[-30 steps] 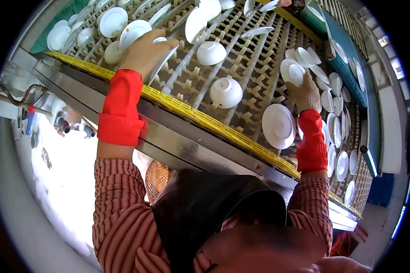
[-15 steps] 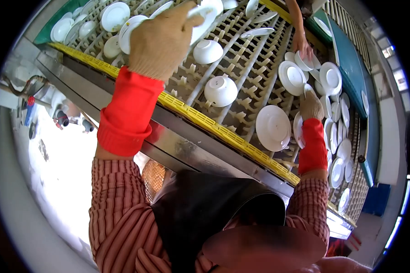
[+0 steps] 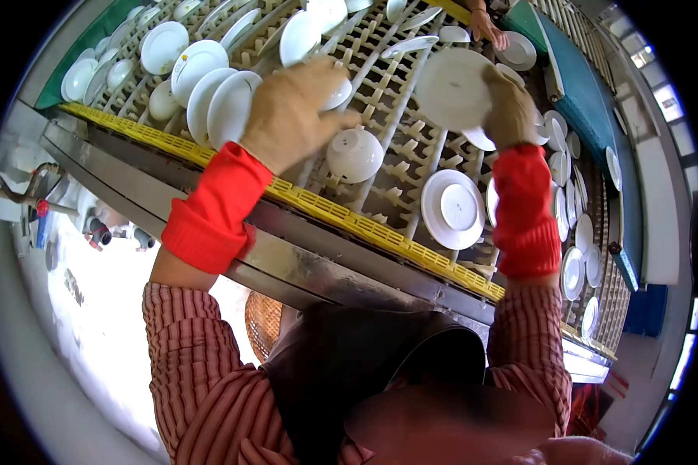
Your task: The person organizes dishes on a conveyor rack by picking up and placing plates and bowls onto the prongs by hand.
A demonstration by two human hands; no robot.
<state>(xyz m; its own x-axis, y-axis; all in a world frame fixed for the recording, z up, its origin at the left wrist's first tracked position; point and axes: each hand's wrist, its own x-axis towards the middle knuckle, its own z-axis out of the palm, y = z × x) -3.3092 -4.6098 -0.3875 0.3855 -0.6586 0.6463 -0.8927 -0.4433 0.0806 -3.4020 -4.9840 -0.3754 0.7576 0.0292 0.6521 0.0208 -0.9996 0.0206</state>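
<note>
My right hand, in a tan glove with a red cuff, grips a round white plate by its right edge and holds it above the rack belt. My left hand, gloved the same way, hovers over the belt with thumb and fingers apart and nothing in them. Partly behind its fingers is a white bowl. Another white bowl lies upside down just below its thumb. To the left of that hand, white plates lean in the pegs. A smaller plate rests on a larger plate below my right hand.
The pegged conveyor belt has a yellow edge strip and a steel ledge on my side. Several plates lie in a cluster at the right. Another person's hand is near a plate at the far side.
My right hand has moved up and left from the dish cluster with a plate. My left hand has come down and right, off a plate. Dishes on the belt have shifted left.
</note>
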